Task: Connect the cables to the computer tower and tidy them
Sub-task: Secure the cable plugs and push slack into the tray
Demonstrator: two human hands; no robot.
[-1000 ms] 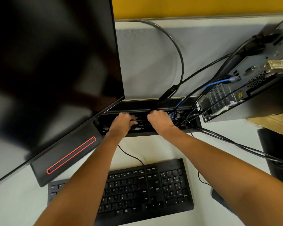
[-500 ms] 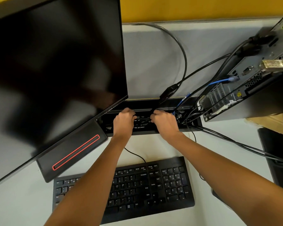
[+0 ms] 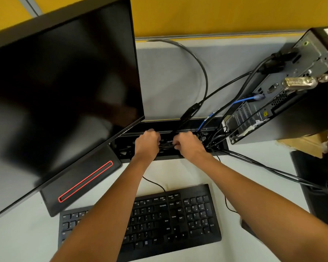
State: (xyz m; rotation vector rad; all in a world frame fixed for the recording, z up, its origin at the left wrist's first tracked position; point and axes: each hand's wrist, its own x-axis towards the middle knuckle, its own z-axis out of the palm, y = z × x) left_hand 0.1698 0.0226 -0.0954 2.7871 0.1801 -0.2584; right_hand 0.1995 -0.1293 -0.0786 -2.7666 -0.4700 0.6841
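Nearest, a black keyboard (image 3: 140,222) lies at the front of the white surface (image 3: 27,233), both forearms reaching over it. Past it, the left hand (image 3: 147,145) and right hand (image 3: 189,144) sit side by side over the cable tray (image 3: 125,148) at the surface's back edge, each grip curled round a bundle of black cables (image 3: 166,145) stretched between them. Farther back, the monitor (image 3: 61,91) fills the left, and at the back right corner stands the computer tower (image 3: 292,91) with black cables and a blue cable (image 3: 242,100) plugged into its rear.
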